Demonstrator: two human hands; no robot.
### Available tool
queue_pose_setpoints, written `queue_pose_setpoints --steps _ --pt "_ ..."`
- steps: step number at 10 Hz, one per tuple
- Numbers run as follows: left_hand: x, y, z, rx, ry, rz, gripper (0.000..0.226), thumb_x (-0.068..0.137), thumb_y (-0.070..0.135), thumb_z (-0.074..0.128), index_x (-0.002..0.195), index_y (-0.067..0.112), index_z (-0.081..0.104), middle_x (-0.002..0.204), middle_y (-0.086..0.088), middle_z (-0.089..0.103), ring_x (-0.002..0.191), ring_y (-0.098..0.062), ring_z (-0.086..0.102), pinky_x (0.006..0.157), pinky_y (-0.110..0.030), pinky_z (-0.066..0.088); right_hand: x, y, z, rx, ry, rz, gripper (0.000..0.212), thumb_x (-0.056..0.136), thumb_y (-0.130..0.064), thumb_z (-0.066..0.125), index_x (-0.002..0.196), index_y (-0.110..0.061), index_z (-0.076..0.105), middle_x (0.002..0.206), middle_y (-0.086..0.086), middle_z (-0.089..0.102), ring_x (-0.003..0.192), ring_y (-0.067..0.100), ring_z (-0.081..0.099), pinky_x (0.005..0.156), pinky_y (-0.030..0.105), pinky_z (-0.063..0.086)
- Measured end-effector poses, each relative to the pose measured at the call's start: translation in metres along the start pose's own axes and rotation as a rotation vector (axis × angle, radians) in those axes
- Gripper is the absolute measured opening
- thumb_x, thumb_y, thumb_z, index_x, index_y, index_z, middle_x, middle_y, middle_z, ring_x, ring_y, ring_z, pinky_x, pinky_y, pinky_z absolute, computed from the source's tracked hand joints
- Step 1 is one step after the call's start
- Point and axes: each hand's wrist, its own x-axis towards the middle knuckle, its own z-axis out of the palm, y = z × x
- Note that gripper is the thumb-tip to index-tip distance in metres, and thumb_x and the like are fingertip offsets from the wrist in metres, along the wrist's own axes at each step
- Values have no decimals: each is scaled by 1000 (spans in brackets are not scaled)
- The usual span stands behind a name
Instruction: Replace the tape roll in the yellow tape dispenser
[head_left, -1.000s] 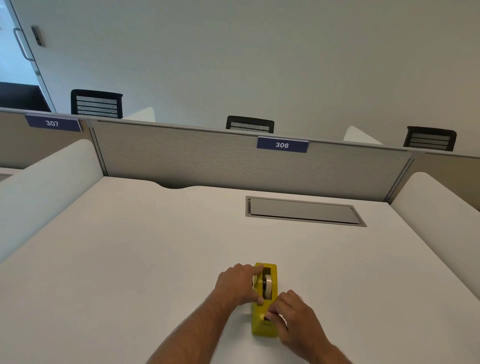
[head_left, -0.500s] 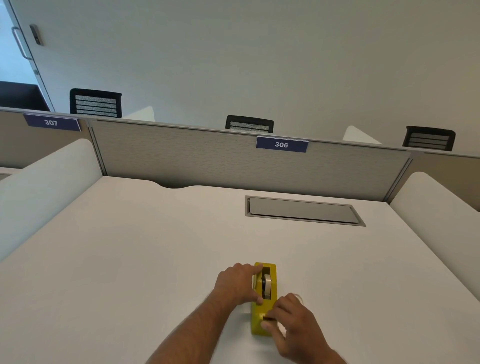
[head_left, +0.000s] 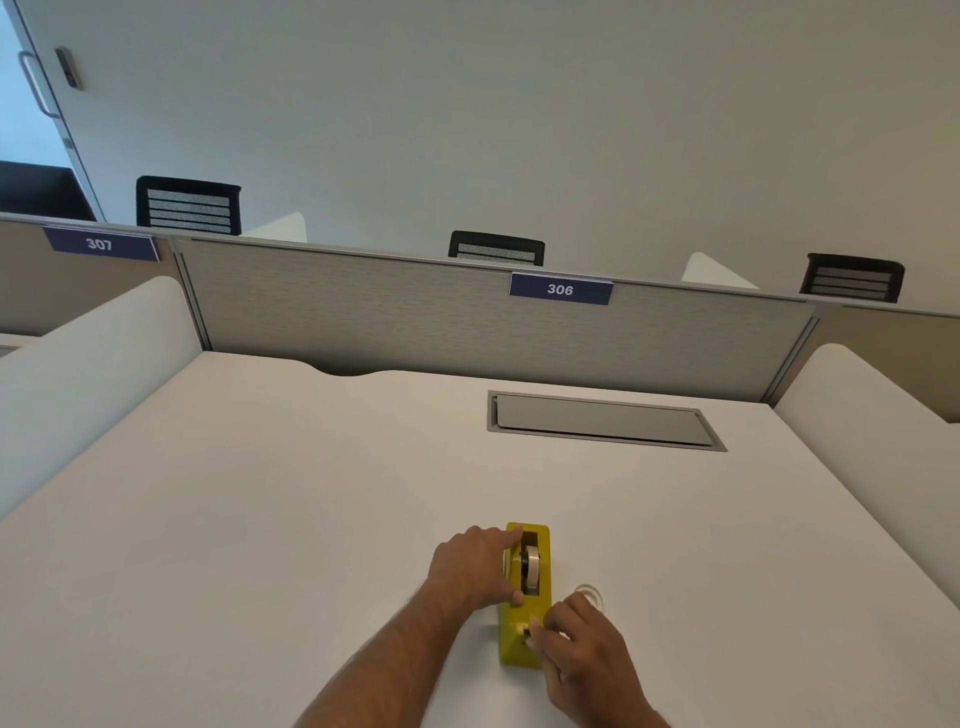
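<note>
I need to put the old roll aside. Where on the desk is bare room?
Left of the left hand the desk is bare out to the side panel. So is the stretch between the dispenser and the grey hatch. It is crowded right of the dispenser: the right hand and a clear ring lie there.

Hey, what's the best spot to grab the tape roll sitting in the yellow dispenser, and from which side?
Probably pinch the tape roll by its two flat faces, coming straight down from above. It stands on edge in the yellow dispenser, whose walls cover its lower half, so only the top arc is free. The left hand already braces the dispenser's left side.
</note>
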Motion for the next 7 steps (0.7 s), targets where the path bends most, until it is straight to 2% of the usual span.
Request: queue_pose_setpoints --steps 5,6,7 --pt "-13 1 6 29 31 -13 82 85 59 67 153 43 25 142 0 59 121 -26 61 97 -42 52 -5 -7 3 14 -9 68 23 59 -24 92 72 -20 73 65 -2 64 61 15 56 49 21 48" --pt "-19 -2 9 24 47 -4 78 88 61 62 153 44 23 143 1 59 123 -25 60 97 -41 51 -7 -7 -3 29 -27 71 27 58 -27 93 76 -21 74 68 -3 64 61 14 57 49 19 48" --pt "-24 -9 7 25 148 33 70 95 61 48 155 43 15 144 0 56 126 -24 55 99 -42 50 -6 -6 -16 184 45 137 38 61 -30 91 94 -20 76 74 -3 63 67 15 58 48 21 51"
